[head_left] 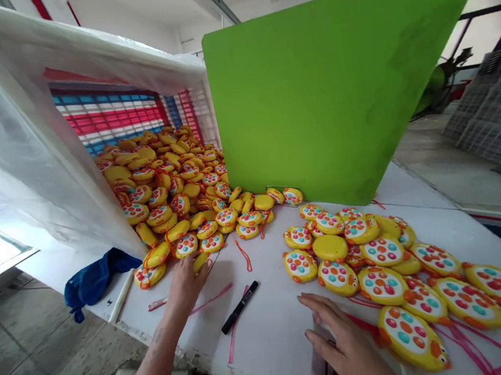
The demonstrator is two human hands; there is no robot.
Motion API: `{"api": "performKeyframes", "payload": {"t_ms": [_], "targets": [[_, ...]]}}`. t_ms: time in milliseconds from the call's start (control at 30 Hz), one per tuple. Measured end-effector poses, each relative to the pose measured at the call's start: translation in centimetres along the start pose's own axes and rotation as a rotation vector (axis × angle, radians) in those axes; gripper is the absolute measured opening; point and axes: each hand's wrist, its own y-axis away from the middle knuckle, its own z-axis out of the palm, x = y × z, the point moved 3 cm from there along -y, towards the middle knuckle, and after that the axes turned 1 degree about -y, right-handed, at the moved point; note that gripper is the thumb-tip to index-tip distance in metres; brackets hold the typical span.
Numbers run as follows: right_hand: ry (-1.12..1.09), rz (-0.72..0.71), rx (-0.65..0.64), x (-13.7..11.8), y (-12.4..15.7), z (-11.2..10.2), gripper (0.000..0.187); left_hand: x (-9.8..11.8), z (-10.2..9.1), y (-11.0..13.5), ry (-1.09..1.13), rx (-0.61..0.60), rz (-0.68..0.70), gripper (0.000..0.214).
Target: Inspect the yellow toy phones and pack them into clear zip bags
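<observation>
At the front of a heap of yellow duck-like toys, my left hand [186, 285] has its fingers closed around the edge of one yellow toy [200, 262]. Part of that toy is hidden by the fingers. My right hand [342, 341] is held over the near edge of the table, fingers apart and holding nothing. Close by on its right is a spread of similar toys [383, 284], most showing a white face with red, orange and blue dots. A black marker pen [240, 307] lies between my hands, across a pink strap [234, 341].
A plastic-draped cage [40, 135] holds the large toy heap [175, 179]. A green board [312, 93] stands upright at the back of the white table [267, 283]. Left are a blue cloth [99, 280] and a white stick [121, 296]. An orange cord loop [243, 256] lies mid-table.
</observation>
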Motion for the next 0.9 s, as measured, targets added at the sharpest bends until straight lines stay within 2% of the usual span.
{"api": "performKeyframes", "payload": {"t_ms": [67,167,233,300,400,533,600,700,900], "targets": [[-0.149,0.074,-0.004,-0.2,0.0,-0.1,0.048,3.3,0.2,2.0,0.391,-0.088,0.011,0.041],[-0.392,0.140,0.034,-0.9,0.0,-0.3,0.054,9.2,2.2,6.2,1.001,-0.435,-0.015,0.041],[-0.523,0.165,0.078,-1.3,0.2,-0.4,0.055,12.3,3.9,9.0,1.235,-0.615,-0.055,0.037],[-0.614,0.195,0.100,-1.4,0.4,-0.6,0.052,14.2,5.4,11.1,1.369,-0.732,-0.098,0.034],[-0.701,0.233,0.129,-0.5,0.8,-1.1,0.045,14.7,7.0,12.7,1.424,-0.775,-0.166,0.034],[-0.694,0.267,0.309,1.0,1.4,-2.0,0.040,13.8,7.9,13.6,1.420,-0.864,-0.231,0.041],[-0.708,0.265,0.354,1.0,1.5,-2.0,0.038,13.6,7.9,13.9,1.489,-0.837,-0.276,0.043],[-0.774,0.230,0.277,0.5,1.6,-1.5,0.039,13.7,7.5,14.2,1.561,-0.741,-0.295,0.055],[-0.719,0.202,0.170,0.9,2.1,-0.2,0.040,14.1,7.9,14.8,1.461,-0.790,-0.179,0.095]]}}
